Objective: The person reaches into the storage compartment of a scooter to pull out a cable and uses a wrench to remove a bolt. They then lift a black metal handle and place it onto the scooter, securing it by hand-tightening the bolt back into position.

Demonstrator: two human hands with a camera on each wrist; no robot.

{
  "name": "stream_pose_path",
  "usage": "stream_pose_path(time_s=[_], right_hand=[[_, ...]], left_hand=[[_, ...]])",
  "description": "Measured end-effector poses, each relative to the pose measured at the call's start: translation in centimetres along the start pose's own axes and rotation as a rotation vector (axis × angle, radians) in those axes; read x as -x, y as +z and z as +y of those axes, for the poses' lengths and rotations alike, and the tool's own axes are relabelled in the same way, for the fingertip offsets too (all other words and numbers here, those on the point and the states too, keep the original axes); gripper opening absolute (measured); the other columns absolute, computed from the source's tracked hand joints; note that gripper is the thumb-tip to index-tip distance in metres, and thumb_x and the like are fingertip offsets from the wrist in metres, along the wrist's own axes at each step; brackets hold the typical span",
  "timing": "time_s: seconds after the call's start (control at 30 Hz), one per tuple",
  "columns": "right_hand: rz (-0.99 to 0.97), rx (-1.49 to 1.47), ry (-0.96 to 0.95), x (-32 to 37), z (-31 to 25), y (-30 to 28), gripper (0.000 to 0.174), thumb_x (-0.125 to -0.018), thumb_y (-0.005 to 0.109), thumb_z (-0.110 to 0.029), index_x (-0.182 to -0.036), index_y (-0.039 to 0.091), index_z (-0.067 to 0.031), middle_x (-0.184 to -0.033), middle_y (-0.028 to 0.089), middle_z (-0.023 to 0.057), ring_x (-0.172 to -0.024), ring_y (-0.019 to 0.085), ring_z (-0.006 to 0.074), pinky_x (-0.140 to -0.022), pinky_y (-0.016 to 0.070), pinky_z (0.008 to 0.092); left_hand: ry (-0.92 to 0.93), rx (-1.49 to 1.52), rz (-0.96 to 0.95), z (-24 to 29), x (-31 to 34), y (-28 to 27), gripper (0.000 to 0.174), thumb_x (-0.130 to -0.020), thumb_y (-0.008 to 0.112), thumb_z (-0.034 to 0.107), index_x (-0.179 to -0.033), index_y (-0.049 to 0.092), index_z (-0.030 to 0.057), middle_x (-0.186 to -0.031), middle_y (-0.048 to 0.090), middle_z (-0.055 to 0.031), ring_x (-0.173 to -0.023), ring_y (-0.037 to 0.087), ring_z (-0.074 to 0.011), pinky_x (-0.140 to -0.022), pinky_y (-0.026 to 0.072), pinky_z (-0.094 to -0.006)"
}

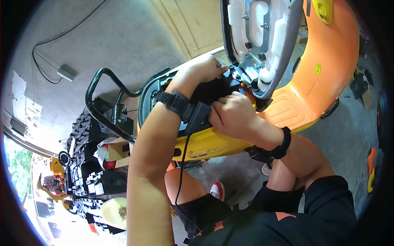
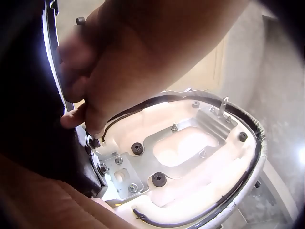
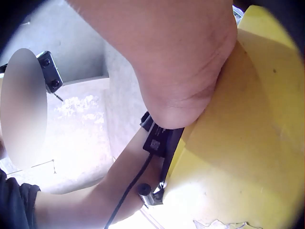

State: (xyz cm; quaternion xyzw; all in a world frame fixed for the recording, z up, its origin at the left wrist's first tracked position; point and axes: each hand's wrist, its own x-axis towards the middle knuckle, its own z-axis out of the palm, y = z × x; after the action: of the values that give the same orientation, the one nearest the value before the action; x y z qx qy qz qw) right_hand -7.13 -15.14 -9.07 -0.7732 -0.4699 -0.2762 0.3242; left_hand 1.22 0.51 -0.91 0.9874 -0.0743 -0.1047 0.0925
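A yellow scooter body (image 1: pixel 205 145) lies in front of me with its seat (image 1: pixel 279 45) raised, pale underside facing me. Between my hands is the dark underseat storage bucket (image 1: pixel 211 92). My left hand (image 1: pixel 201 67) grips the bucket's far rim with curled fingers, close to the seat hinge (image 1: pixel 244 76). In the left wrist view, the left hand (image 2: pixel 102 71) has its fingertips at the rim beside the hinge bolts (image 2: pixel 97 155). My right hand (image 1: pixel 236 115) curls over the near rim, its heel against the yellow side panel (image 3: pixel 248 143); its fingertips are hidden.
A black tubular grab rail (image 1: pixel 102 106) sticks out at the scooter's tail. The orange footboard and front shield (image 1: pixel 328 53) stand to the right. Stacked black parts (image 1: pixel 88 139) lie at left. A camera cable (image 1: pixel 180 176) hangs from my left wrist.
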Motion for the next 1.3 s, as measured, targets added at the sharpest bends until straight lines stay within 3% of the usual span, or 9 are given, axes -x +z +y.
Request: stream_pose_path(time_s=[0.3, 0.53, 0.93, 1.3], right_hand=[[-0.002, -0.014, -0.009, 0.2, 0.4, 0.1, 0.022, -0.088, 0.062, -0.019, -0.069, 0.066, -0.0073, -0.066, 0.065, 0.0100, -0.063, 0.066, 0.0294, -0.065, 0.0487, 0.0417], [-0.007, -0.027, -0.026, 0.3, 0.5, 0.2, 0.022, -0.088, 0.063, -0.018, -0.070, 0.066, -0.0066, -0.064, 0.065, 0.0101, -0.061, 0.066, 0.0292, -0.065, 0.0483, 0.0418], [-0.023, -0.025, -0.019, 0.3, 0.4, -0.1, 0.023, -0.089, 0.063, -0.020, -0.071, 0.067, -0.0063, -0.066, 0.066, 0.0108, -0.062, 0.066, 0.0291, -0.065, 0.0484, 0.0427], [-0.033, -0.008, -0.030, 0.4, 0.3, 0.1, 0.025, -0.091, 0.060, -0.019, -0.070, 0.066, -0.0066, -0.066, 0.066, 0.0117, -0.062, 0.066, 0.0296, -0.065, 0.0485, 0.0423]], left_hand=[[0.031, -0.051, 0.140, -0.3, -0.2, 1.5, 0.052, -0.104, 0.052, 0.048, -0.090, 0.078, 0.0051, -0.092, 0.074, -0.0201, -0.091, 0.070, -0.0393, -0.086, 0.0540, -0.0449], [-0.026, -0.065, 0.140, 0.1, 0.2, 1.2, 0.052, -0.105, 0.049, 0.045, -0.091, 0.076, 0.0036, -0.092, 0.073, -0.0217, -0.091, 0.069, -0.0415, -0.086, 0.0536, -0.0465], [0.010, 0.022, 0.169, 0.5, 0.5, 1.1, 0.048, -0.102, 0.053, 0.041, -0.092, 0.075, 0.0000, -0.092, 0.073, -0.0223, -0.090, 0.069, -0.0414, -0.087, 0.0537, -0.0459], [0.189, 0.003, 0.317, -0.7, 0.3, 1.2, 0.047, -0.100, 0.060, 0.041, -0.087, 0.070, -0.0028, -0.082, 0.065, -0.0276, -0.079, 0.062, -0.0477, -0.073, 0.0521, -0.0480]])
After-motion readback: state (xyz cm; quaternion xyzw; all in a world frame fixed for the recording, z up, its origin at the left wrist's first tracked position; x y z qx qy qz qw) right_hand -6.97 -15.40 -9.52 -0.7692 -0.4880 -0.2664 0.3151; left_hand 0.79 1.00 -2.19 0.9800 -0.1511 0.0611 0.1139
